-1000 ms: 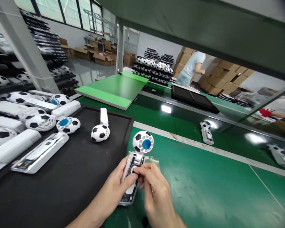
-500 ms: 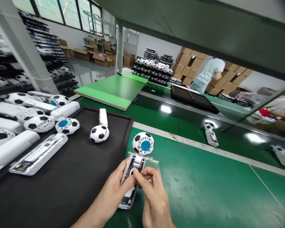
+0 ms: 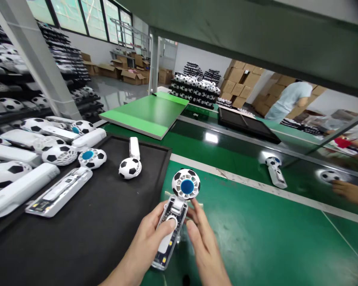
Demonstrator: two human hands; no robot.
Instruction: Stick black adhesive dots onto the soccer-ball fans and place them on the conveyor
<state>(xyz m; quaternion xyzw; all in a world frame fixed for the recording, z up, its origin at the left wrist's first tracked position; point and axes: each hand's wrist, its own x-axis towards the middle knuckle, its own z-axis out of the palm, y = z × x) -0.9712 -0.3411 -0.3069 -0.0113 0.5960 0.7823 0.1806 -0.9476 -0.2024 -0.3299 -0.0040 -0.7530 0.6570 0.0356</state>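
A handheld fan point(image 3: 179, 206) with a football-patterned head and a blue disc is held tilted over the green work surface. Its handle is uncovered, so the circuit board and a white ring show. My left hand point(image 3: 150, 238) grips this handle from the left, the thumb pressing at the ring. To the right of the handle is my right hand point(image 3: 204, 242), its fingers extended and the thumb apart from them. Its fingertips are close to the fan's neck; whether they touch it I cannot tell, as some are hidden behind the handle.
On the left, a black tray point(image 3: 107, 238) carries several football fans, one an uncovered fan point(image 3: 59, 192). Beyond the pale strip, another fan point(image 3: 276, 171) lies on the green belt point(image 3: 235, 159). A co-worker's hand point(image 3: 350, 192) reaches in at right. A green board point(image 3: 146, 113) lies behind.
My right hand has drawn back from the ring to the handle's right side, its fingers spreading. My left thumb now rests on the ring. A co-worker's hand has appeared at the right.
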